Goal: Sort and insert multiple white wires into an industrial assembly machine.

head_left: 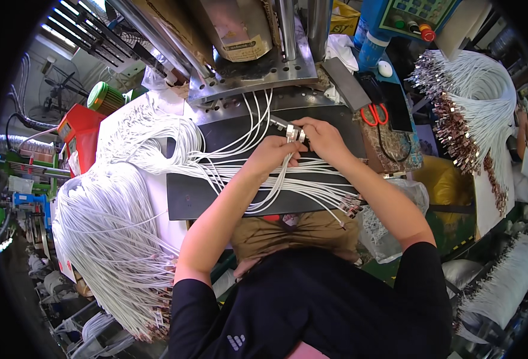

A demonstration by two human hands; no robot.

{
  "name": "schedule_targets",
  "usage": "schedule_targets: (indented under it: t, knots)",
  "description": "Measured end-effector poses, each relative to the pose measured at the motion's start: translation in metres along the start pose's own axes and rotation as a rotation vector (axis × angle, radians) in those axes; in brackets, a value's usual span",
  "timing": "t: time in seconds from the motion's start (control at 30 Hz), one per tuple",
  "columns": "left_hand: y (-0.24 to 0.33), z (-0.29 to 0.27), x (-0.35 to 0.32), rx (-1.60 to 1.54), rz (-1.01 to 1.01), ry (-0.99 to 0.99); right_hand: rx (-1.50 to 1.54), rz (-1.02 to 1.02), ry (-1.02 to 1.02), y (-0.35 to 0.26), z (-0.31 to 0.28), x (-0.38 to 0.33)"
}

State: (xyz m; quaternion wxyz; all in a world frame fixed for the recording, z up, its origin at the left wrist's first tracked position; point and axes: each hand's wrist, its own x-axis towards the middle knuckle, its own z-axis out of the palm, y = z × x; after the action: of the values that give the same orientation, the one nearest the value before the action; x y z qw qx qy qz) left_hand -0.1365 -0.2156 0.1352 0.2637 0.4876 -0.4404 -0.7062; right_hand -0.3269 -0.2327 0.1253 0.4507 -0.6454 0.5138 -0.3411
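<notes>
My left hand (272,154) is closed around a few white cables (280,182), just below their silver metal connectors (295,133). At the same connectors my right hand (323,140) pinches from the right, its fingertips closed and partly hidden. A grey metal bar (277,122) lies against the connectors on the left. Beneath both hands, more white cables (312,175) run across the black work board (186,200), with brownish connector ends (352,205) at its right edge. Several cables also rise from the board toward the steel press plate behind my hands.
A steel press (255,81) with upright posts stands beyond my hands. Big white cable bundles (105,221) lie at the left, another (476,96) at the far right. Right of the board are red-handled scissors (374,114), a grey block (346,82) and a control panel (416,17).
</notes>
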Motion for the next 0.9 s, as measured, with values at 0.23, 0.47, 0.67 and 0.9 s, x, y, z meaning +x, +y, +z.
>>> schedule_targets:
  t: [0.23, 0.47, 0.67, 0.9]
  knots:
    - [0.002, -0.004, -0.001, 0.060, -0.022, -0.029, 0.279, 0.094, 0.003, 0.017, -0.006, 0.014]
    - [0.001, 0.005, -0.003, -0.061, 0.041, 0.018, 0.030, 0.004, 0.037, 0.011, -0.002, 0.008]
    - [0.004, -0.015, 0.000, 0.060, -0.023, -0.050, 0.103, -0.010, -0.100, 0.019, -0.014, 0.016]
    - [0.009, -0.013, 0.000, 0.048, -0.087, -0.153, 0.079, -0.026, -0.166, 0.025, -0.013, 0.012]
